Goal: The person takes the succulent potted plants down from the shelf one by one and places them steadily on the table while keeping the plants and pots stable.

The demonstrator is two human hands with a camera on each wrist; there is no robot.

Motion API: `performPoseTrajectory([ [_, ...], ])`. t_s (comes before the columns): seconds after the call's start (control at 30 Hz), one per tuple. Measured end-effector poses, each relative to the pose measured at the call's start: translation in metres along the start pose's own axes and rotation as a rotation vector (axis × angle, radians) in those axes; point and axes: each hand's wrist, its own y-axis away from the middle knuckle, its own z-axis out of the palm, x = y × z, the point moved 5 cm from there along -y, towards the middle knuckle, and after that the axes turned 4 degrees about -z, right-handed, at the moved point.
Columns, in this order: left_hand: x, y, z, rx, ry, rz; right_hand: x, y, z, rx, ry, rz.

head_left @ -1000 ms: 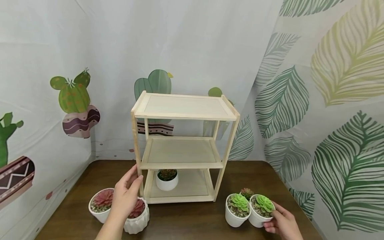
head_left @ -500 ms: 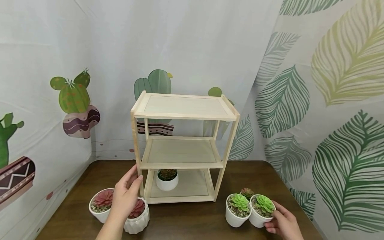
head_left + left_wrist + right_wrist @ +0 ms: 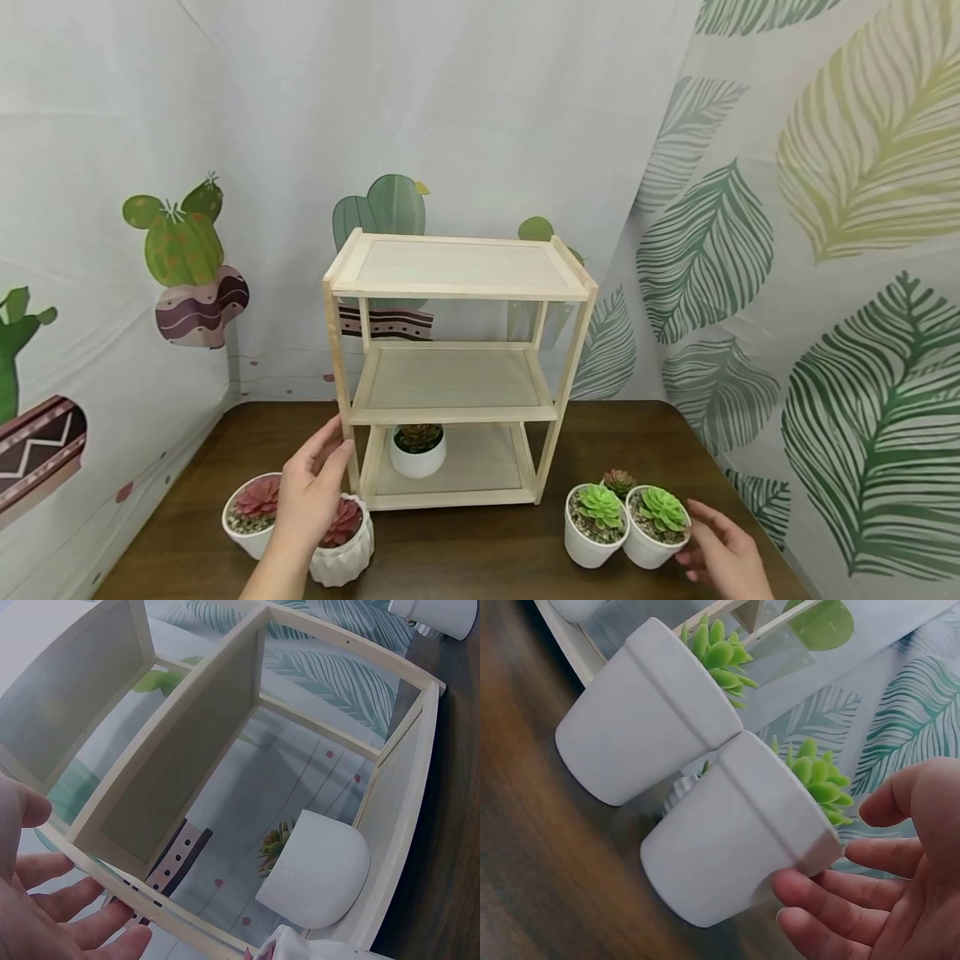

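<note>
A pale wooden three-tier shelf (image 3: pixel 453 414) stands on the brown table. My left hand (image 3: pixel 311 492) is at its front left post, fingertips against the wood and thumb apart, as the left wrist view shows. A small white pot (image 3: pixel 319 874) with a dark succulent sits on the bottom tier, at the left. My right hand (image 3: pixel 723 546), fingers loosely bent, is beside the right-hand white pot (image 3: pixel 652 552) with a bright green succulent; in the right wrist view its fingertips (image 3: pixel 791 881) are close to the pot's side, and contact is hard to tell. A matching green-succulent pot (image 3: pixel 592 550) adjoins it.
Behind the two green succulents, a reddish succulent (image 3: pixel 618 481) is mostly hidden. Near my left forearm are a white pot with a red succulent (image 3: pixel 258 497) and a fluted white pot (image 3: pixel 343 562) with another red one. Patterned cloth hangs behind and at the sides.
My right hand has loosened from the right-hand green succulent pot and shifted slightly to the right. The pots stay in place, and my left hand remains at the shelf post.
</note>
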Motion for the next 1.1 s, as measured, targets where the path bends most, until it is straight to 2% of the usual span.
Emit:
performPoseTrajectory([
  [0.37,0.001,0.004,-0.008,0.068,0.006,0.014,-0.018,-0.002,-0.016,0.029,0.198,-0.038],
  [0.53,0.002,0.007,-0.012,0.149,0.032,0.014,-0.031,0.0,-0.018,0.047,0.231,-0.086],
  [0.63,0.002,0.011,-0.013,0.16,0.058,0.017,-0.041,0.002,-0.017,0.047,0.225,-0.125],
  [0.73,0.0,0.015,-0.01,0.138,0.068,0.027,-0.053,0.004,-0.013,0.029,0.201,-0.158],
  [0.83,-0.001,0.019,-0.005,0.078,0.062,0.024,-0.067,0.004,-0.008,0.017,0.161,-0.209],
  [0.97,-0.003,0.022,0.004,-0.024,0.051,-0.018,-0.092,0.004,0.002,-0.008,0.109,-0.329],
  [1.1,-0.004,0.024,0.013,-0.087,0.039,-0.046,-0.121,0.004,0.01,-0.032,0.072,-0.462],
])
